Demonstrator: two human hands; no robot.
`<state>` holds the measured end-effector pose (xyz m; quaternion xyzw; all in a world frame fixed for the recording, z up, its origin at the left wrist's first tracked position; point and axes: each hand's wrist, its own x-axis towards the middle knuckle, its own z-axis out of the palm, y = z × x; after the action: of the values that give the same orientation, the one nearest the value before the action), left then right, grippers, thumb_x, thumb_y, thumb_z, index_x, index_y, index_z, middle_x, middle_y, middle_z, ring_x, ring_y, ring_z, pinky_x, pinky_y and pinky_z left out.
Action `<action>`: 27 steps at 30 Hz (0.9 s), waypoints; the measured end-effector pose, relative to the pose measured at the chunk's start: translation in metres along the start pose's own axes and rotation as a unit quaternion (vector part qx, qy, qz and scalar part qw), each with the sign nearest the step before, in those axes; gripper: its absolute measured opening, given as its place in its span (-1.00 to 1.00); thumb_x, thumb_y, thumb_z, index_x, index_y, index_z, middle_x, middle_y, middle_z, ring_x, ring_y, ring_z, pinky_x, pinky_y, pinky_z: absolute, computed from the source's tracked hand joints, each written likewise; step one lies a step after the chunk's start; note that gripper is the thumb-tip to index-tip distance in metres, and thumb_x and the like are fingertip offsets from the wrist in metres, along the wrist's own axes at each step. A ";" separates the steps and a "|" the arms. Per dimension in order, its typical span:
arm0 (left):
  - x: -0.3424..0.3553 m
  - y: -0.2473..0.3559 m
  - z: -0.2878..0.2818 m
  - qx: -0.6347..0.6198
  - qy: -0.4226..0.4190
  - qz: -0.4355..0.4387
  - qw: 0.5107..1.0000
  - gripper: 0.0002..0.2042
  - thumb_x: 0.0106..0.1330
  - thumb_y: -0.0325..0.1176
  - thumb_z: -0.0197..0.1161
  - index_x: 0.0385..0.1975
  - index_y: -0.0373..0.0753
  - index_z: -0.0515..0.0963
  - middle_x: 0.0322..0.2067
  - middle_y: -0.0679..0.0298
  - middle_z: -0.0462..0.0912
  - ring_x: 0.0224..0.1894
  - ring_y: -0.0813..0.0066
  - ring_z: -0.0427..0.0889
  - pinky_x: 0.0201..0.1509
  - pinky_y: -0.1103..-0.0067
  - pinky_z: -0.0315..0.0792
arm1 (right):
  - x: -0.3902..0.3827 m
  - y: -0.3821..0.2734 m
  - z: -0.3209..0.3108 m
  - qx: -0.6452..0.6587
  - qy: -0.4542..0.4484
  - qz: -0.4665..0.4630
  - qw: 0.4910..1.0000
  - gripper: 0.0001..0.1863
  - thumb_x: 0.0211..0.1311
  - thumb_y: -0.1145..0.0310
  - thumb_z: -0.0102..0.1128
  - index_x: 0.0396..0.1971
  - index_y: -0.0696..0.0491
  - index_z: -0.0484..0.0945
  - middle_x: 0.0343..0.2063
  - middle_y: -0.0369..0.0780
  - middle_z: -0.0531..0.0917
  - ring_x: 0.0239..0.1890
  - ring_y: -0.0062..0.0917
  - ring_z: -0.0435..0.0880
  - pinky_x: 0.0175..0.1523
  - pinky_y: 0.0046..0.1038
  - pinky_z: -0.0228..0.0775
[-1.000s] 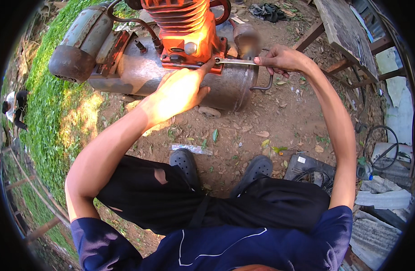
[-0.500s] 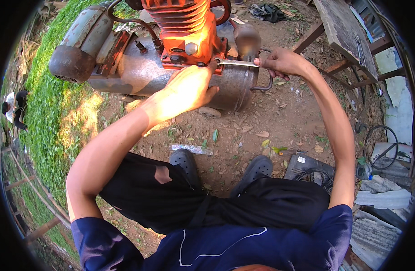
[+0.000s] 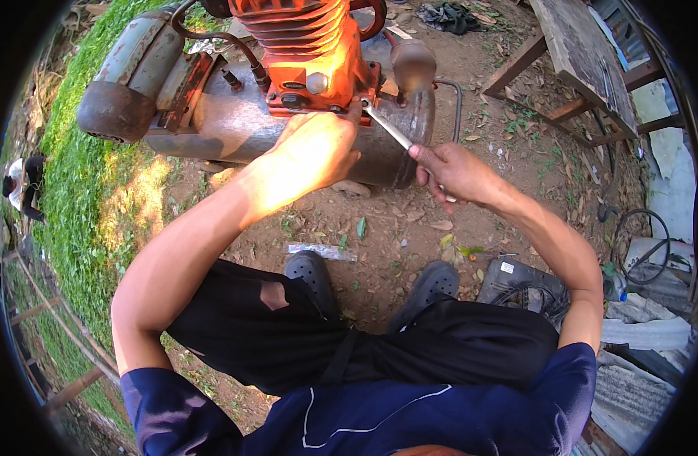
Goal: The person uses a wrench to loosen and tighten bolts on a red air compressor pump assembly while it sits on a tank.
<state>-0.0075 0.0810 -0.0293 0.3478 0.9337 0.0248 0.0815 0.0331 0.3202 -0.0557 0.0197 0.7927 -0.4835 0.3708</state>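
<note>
A red finned compressor pump (image 3: pixel 303 45) stands on a rusty grey cylindrical tank (image 3: pixel 235 125). My right hand (image 3: pixel 457 176) is closed around the lower end of a wrench (image 3: pixel 390 128), whose head meets the right front corner of the pump's base. The wrench slants down to the right. Beside its head, my left hand (image 3: pixel 312 152) lies against the front of the base, fingers bent and the index fingertip close to the wrench head. Whatever those fingers grip is hidden by the hand.
A grey motor (image 3: pixel 125 83) sits on the tank's left end. To the right stands a wooden table (image 3: pixel 577 61). A dark flat case (image 3: pixel 516 285) with coiled cable lies by my right foot, near corrugated sheets (image 3: pixel 637 387). Another person (image 3: pixel 26 186) is far left.
My right hand has swung the wrench's free end down toward me, from nearly level to a slant. My left hand stays at the pump base. The view has shifted slightly.
</note>
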 end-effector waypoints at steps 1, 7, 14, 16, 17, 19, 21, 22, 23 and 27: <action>0.000 -0.002 0.001 0.002 0.006 0.008 1.000 -0.31 0.18 -0.28 0.29 0.27 -0.49 0.21 -0.53 -0.05 0.62 -0.37 -0.04 0.67 -0.26 0.25 0.52 | 0.000 0.000 0.008 0.026 -0.018 0.001 0.999 -0.44 0.49 -0.08 -0.20 -0.41 0.16 0.46 -0.80 -0.28 0.47 -0.79 -0.58 0.55 -0.78 -0.58 0.23; -0.004 -0.006 -0.010 -0.020 -0.011 0.031 0.999 -0.33 0.18 -0.32 0.26 0.28 -0.46 0.20 -0.50 -0.06 0.63 -0.38 -0.02 0.67 -0.26 0.24 0.52 | 0.002 -0.007 0.026 0.160 -0.106 0.003 0.981 -0.52 0.55 0.08 -0.36 -0.14 0.25 0.36 -0.65 -0.13 0.61 -0.59 -0.43 0.72 -0.77 -0.59 0.31; -0.009 -0.014 -0.003 -0.043 0.012 0.061 0.997 -0.32 0.18 -0.37 0.23 0.31 -0.42 0.16 -0.55 -0.03 0.61 -0.41 -0.01 0.66 -0.29 0.23 0.51 | 0.009 -0.010 0.054 0.278 -0.125 -0.011 0.952 -0.57 0.56 0.08 -0.38 -0.14 0.19 0.28 -0.57 -0.08 0.64 -0.53 -0.36 0.74 -0.77 -0.58 0.32; -0.010 -0.016 -0.004 -0.042 0.012 0.059 0.997 -0.31 0.17 -0.37 0.23 0.33 -0.40 0.16 -0.56 -0.02 0.60 -0.42 -0.01 0.66 -0.30 0.23 0.51 | 0.007 -0.015 0.063 0.319 -0.096 -0.001 0.943 -0.61 0.56 0.08 -0.37 -0.22 0.12 0.29 -0.61 -0.11 0.63 -0.57 -0.38 0.74 -0.83 -0.62 0.25; -0.011 -0.016 -0.003 -0.043 0.009 0.057 0.997 -0.31 0.17 -0.37 0.23 0.33 -0.39 0.15 -0.57 -0.02 0.60 -0.42 0.00 0.66 -0.31 0.23 0.51 | 0.007 -0.015 0.067 0.334 -0.085 -0.003 0.939 -0.61 0.56 0.08 -0.37 -0.22 0.12 0.29 -0.62 -0.11 0.62 -0.57 -0.38 0.73 -0.84 -0.62 0.23; -0.013 -0.016 -0.003 -0.045 -0.004 0.046 0.998 -0.30 0.17 -0.37 0.22 0.35 -0.36 0.14 -0.57 -0.01 0.60 -0.42 0.01 0.65 -0.31 0.23 0.51 | 0.009 -0.015 0.081 0.355 -0.046 -0.018 0.933 -0.59 0.55 0.05 -0.37 -0.22 0.12 0.28 -0.63 -0.14 0.60 -0.63 -0.41 0.71 -0.91 -0.63 0.07; -0.014 -0.013 -0.003 -0.046 -0.023 0.030 0.998 -0.28 0.18 -0.37 0.22 0.37 -0.34 0.11 -0.58 -0.01 0.60 -0.42 0.02 0.66 -0.31 0.22 0.51 | 0.009 -0.020 0.087 0.346 -0.030 -0.020 0.937 -0.59 0.55 0.04 -0.36 -0.23 0.11 0.29 -0.63 -0.14 0.60 -0.66 -0.43 0.68 -0.85 -0.61 0.12; -0.015 -0.015 -0.003 -0.049 -0.016 0.030 0.998 -0.31 0.18 -0.36 0.22 0.35 -0.31 0.16 -0.58 0.01 0.60 -0.43 0.02 0.65 -0.32 0.22 0.51 | 0.009 -0.021 0.088 0.342 -0.023 -0.021 0.939 -0.58 0.55 0.03 -0.36 -0.23 0.10 0.30 -0.63 -0.14 0.60 -0.68 -0.43 0.66 -0.83 -0.60 0.15; -0.016 -0.017 -0.003 -0.052 -0.008 0.030 0.998 -0.34 0.19 -0.35 0.23 0.33 -0.29 0.21 -0.58 0.02 0.61 -0.43 0.02 0.65 -0.32 0.22 0.50 | 0.012 -0.019 0.090 0.348 -0.031 -0.035 0.936 -0.59 0.55 0.03 -0.35 -0.23 0.10 0.31 -0.64 -0.16 0.59 -0.70 -0.45 0.62 -0.78 -0.59 0.18; -0.010 -0.028 -0.009 -0.074 0.066 0.055 0.994 -0.62 0.21 -0.29 0.26 0.03 -0.24 0.54 -0.60 0.10 0.60 -0.49 0.07 0.63 -0.41 0.29 0.48 | 0.023 -0.007 0.091 0.391 -0.027 -0.059 0.918 -0.60 0.54 0.03 -0.31 -0.24 0.08 0.33 -0.66 -0.23 0.51 -0.74 -0.52 0.48 -0.62 -0.53 0.31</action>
<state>-0.0198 0.0535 -0.0218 0.3890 0.9121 0.1214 0.0439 0.0652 0.2374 -0.0880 0.1029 0.5303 -0.7762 0.3252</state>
